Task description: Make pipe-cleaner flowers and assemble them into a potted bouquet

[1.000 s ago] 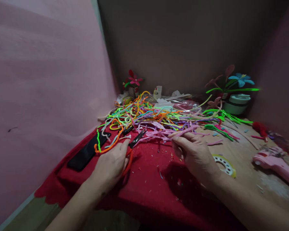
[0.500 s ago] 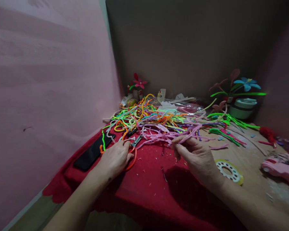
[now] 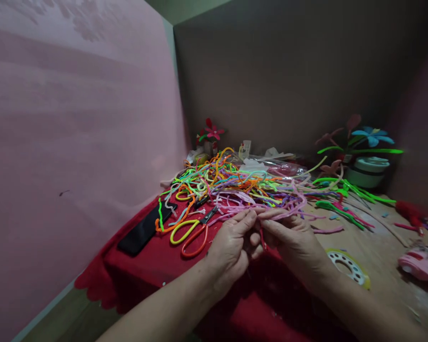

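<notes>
My left hand [image 3: 231,242] and my right hand [image 3: 296,242] meet over the front of the red cloth, fingertips pinched together. Between them is a pink pipe cleaner [image 3: 262,215], mostly hidden by the fingers. A darker reddish strand [image 3: 263,237] shows below the right fingertips. Scissors [image 3: 196,232] with one yellow and one red handle loop lie on the cloth just left of my left hand. Right behind both hands spreads a tangled heap of coloured pipe cleaners [image 3: 231,178].
A black phone [image 3: 137,235] lies at the left. On the right are a tape roll [image 3: 347,267], a pink glue gun [image 3: 421,262] and green pipe cleaners [image 3: 338,213]. Pipe-cleaner flowers [image 3: 373,137] and a lidded pale container [image 3: 367,172] stand at the back right.
My left hand has let go of the scissors, leaving them on the cloth, and has moved right to join my right hand. The view has shifted slightly.
</notes>
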`<act>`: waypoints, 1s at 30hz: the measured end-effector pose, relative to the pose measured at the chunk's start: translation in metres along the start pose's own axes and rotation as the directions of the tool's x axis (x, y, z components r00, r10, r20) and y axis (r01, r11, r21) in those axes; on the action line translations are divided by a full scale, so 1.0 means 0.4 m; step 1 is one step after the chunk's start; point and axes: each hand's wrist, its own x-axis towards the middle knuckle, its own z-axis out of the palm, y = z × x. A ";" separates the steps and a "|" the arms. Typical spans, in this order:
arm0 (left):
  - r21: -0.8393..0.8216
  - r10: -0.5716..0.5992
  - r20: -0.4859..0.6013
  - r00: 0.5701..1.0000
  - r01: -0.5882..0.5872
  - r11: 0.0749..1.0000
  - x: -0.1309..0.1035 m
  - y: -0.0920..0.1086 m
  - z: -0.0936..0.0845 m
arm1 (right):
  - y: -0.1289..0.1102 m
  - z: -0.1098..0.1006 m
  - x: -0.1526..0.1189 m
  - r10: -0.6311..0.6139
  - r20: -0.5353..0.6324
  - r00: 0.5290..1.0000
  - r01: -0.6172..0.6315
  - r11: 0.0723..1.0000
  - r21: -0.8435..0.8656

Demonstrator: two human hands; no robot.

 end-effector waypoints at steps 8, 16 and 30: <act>-0.115 0.056 -0.191 0.980 -0.079 0.990 0.025 0.017 -0.059 | -0.014 -0.055 0.067 0.263 -0.188 0.946 -0.187 0.920 0.345; -0.196 0.236 -0.357 0.904 -0.320 0.927 0.006 0.108 -0.106 | -0.033 -0.098 0.108 0.312 -0.379 0.871 -0.090 0.860 0.503; -0.286 0.327 -0.315 0.891 -0.417 0.863 -0.024 0.144 -0.156 | -0.073 -0.063 0.075 0.144 -0.146 0.979 -0.038 0.826 0.563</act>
